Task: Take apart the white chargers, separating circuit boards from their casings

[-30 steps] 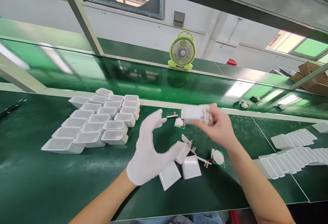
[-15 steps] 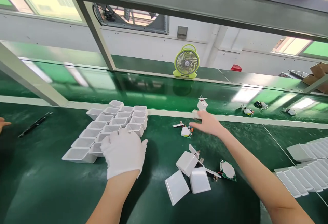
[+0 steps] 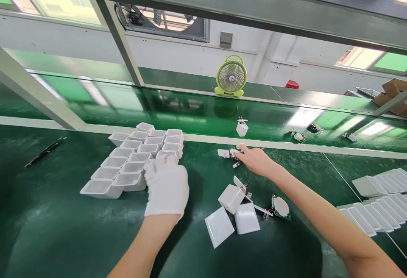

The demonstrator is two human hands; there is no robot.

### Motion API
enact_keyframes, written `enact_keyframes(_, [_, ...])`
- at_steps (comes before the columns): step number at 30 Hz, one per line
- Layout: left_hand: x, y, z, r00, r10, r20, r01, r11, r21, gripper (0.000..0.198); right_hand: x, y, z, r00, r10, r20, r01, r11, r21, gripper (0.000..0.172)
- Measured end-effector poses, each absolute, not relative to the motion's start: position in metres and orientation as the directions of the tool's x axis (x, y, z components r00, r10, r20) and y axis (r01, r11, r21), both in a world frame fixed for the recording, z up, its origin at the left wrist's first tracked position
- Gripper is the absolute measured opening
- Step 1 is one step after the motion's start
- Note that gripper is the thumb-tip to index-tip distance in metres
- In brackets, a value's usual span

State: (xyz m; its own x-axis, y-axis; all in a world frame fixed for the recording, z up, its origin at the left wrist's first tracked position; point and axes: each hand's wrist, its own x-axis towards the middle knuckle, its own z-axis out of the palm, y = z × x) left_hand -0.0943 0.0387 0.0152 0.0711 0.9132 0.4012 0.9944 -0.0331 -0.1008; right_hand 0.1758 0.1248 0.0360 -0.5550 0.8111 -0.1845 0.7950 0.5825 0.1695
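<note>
My left hand (image 3: 167, 184), in a white glove, is at the right front of a group of open white plastic boxes (image 3: 106, 173). Its curled fingers are on the nearest right-hand box (image 3: 167, 154), which they partly cover. Near the bench's back edge, my bare right hand (image 3: 254, 159) pinches a small circuit board (image 3: 233, 154) with a white plate (image 3: 223, 153) beside it. White covers show on its fingertips. Between my arms lie several white cases (image 3: 219, 228) with plug pins, and a circuit board with a round-edged white pad (image 3: 281, 207) wired to a plug plate.
Behind the bench edge, a green belt carries a white plug case (image 3: 242, 128) and several loose boards (image 3: 299, 136). Rows of white boxes (image 3: 378, 184) stand at right. A black pen (image 3: 45, 152) lies at left. A green fan (image 3: 232, 76) stands beyond the belt.
My left hand has moved right onto the end box. My right hand has come down to the circuit board. Items on the belt have shifted left, and another person's hand has left the left edge.
</note>
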Motion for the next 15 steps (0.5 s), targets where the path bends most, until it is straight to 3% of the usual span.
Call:
enact_keyframes(4, [-0.073, 0.036, 0.008, 0.263, 0.850, 0.457, 0.962, -0.270, -0.052, 0.022, 0.183, 0.116, 0.052, -0.566, 0.792, -0.227, 0.799, 0.595, 0.087, 0.029])
enact_keyframes(7, [-0.067, 0.038, 0.014, 0.180, 0.901, 0.395, 0.968, -0.233, 0.089, 0.010, 0.171, 0.118, 0.056, -0.501, 0.835, -0.228, 0.850, 0.524, 0.054, 0.039])
enact_keyframes(9, [-0.069, 0.042, 0.023, 0.021, 0.966, 0.259, 0.974, -0.078, 0.213, 0.039, 0.158, 0.123, 0.052, -0.442, 0.866, -0.234, 0.883, 0.466, 0.057, 0.049])
enact_keyframes(11, [-0.074, 0.048, 0.031, -0.098, 0.993, 0.069, 0.956, 0.075, 0.283, 0.063, 0.145, 0.128, 0.045, -0.402, 0.882, -0.245, 0.903, 0.427, 0.057, 0.049])
enact_keyframes(13, [-0.078, 0.053, 0.036, -0.094, 0.990, -0.103, 0.938, 0.123, 0.323, 0.062, 0.137, 0.132, 0.040, -0.389, 0.888, -0.246, 0.912, 0.409, 0.037, 0.041])
enact_keyframes(15, [-0.079, 0.056, 0.036, -0.036, 0.978, -0.208, 0.924, 0.111, 0.366, 0.048, 0.136, 0.132, 0.042, -0.393, 0.893, -0.219, 0.916, 0.401, -0.006, 0.034])
